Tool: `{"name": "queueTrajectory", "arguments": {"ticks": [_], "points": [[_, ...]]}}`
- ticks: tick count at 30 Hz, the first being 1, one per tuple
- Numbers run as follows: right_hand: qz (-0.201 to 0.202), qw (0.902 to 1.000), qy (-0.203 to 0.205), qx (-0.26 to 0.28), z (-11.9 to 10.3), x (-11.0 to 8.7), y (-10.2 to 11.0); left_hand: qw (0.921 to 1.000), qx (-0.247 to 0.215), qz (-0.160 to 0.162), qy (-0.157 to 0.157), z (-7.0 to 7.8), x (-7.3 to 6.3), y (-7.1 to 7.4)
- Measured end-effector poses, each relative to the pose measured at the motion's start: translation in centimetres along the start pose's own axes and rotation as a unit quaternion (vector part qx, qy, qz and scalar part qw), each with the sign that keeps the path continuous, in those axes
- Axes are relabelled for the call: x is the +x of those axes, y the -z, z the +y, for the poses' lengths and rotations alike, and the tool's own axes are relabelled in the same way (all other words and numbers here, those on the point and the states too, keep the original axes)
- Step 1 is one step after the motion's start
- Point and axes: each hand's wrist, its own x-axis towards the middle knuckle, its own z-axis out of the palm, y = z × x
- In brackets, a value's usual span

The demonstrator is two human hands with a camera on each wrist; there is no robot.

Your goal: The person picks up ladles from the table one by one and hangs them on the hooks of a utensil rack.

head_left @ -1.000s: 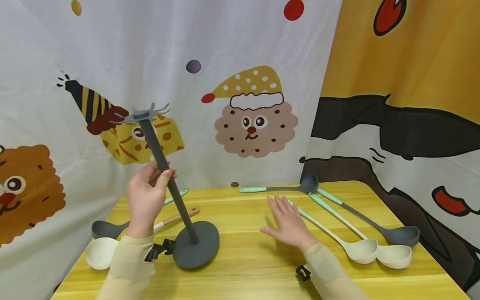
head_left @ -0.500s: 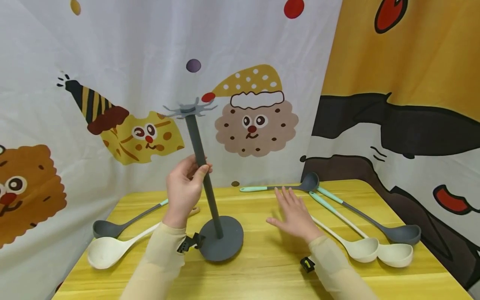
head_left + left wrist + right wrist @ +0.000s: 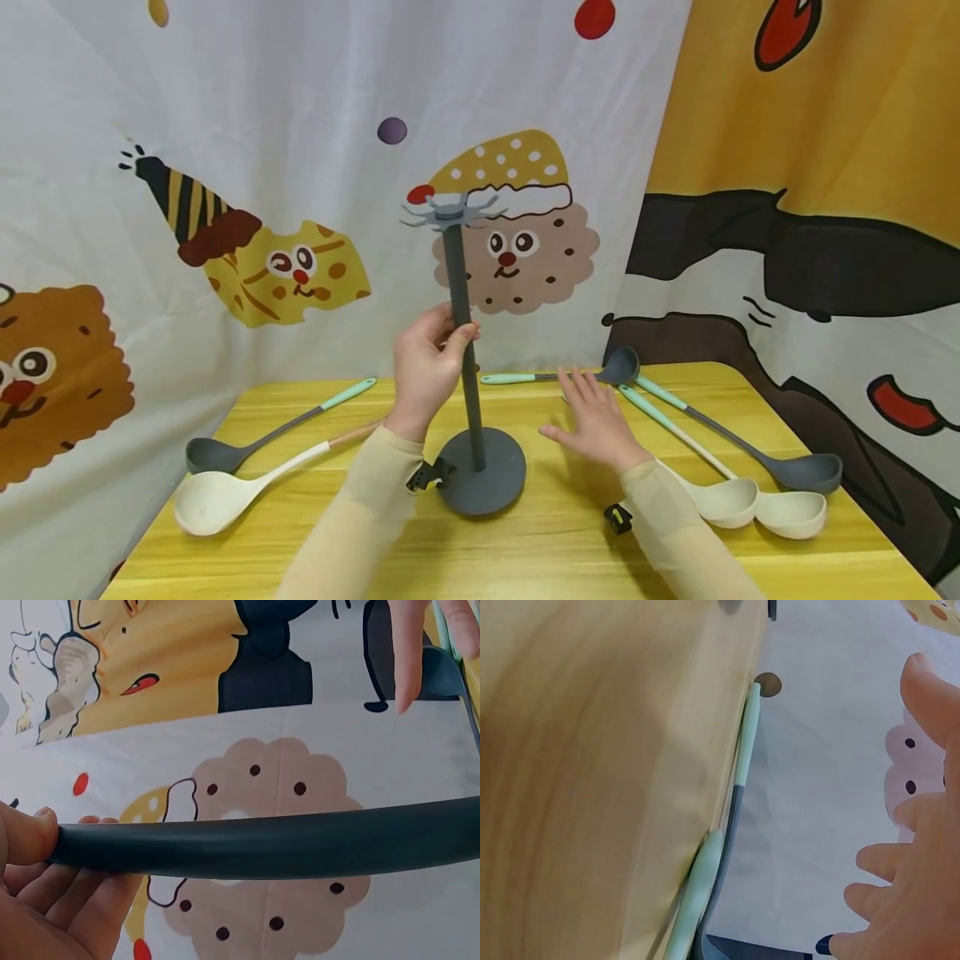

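Observation:
My left hand (image 3: 427,367) grips the pole of a dark grey utensil stand (image 3: 459,275), thumb in front and fingers behind. A ring of hooks tops the pole; no utensil hangs there. The stand leans a little to the left, its round base low over the middle of the table. In the left wrist view, the pole (image 3: 262,847) runs across from the grasp. My right hand (image 3: 596,421) is held palm down with fingers spread, holding nothing. Behind its fingertips, a dark ladle (image 3: 621,364) with a mint handle lies along the table's back edge.
On the right lie another dark ladle (image 3: 813,472) and two white ladles, one nearer (image 3: 723,502) and one farther right (image 3: 791,512). A dark ladle (image 3: 213,456) and a white ladle (image 3: 213,500) lie on the left. A printed curtain (image 3: 315,108) hangs behind the table (image 3: 555,550).
My left hand has carried the stand from the left to the middle, and it leans less. The right hand has shifted slightly right, still spread.

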Motion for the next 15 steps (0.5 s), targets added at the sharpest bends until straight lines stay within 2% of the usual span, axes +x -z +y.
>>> {"name": "queueTrajectory", "arguments": {"ticks": [7, 15], "points": [[-0.003, 1.0, -0.006, -0.007, 0.9, 0.5, 0.0, 0.9999, -0.012, 0.001, 0.008, 0.3, 0.1, -1.5], [-0.009, 0.9998, -0.016, -0.012, 1.3, 0.9, 0.2, 0.9998, -0.019, -0.001, 0.0, 0.3, 0.1, -3.1]]}}
